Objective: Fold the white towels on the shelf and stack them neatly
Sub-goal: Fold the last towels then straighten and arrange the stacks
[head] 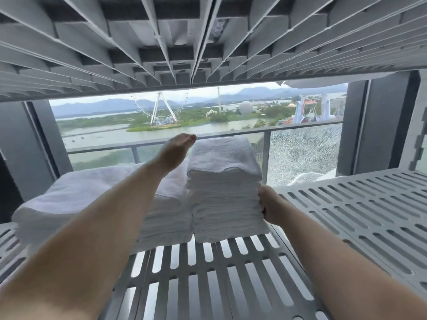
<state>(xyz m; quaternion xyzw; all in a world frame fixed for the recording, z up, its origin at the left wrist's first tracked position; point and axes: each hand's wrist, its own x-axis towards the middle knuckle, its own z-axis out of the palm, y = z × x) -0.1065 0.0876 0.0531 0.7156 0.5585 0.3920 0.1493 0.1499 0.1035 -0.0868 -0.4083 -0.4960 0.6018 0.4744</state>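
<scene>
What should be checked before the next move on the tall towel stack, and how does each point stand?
1. Tall towel stack upright on the shelf: ok.
2. Left hand at its upper left side: ok.
3. Right hand against its right side: ok.
4. Right hand's grip on the layers: cannot tell.
5. Layers flush in front: not ok, edges ragged.
6. Lower stack close on the left: ok.

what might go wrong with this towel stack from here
The tall stack of folded white towels rises above the lower white towel pile beside it; the right hand grips its side edge, so a push from the left hand may skew or topple it across the grey slatted shelf.
</scene>
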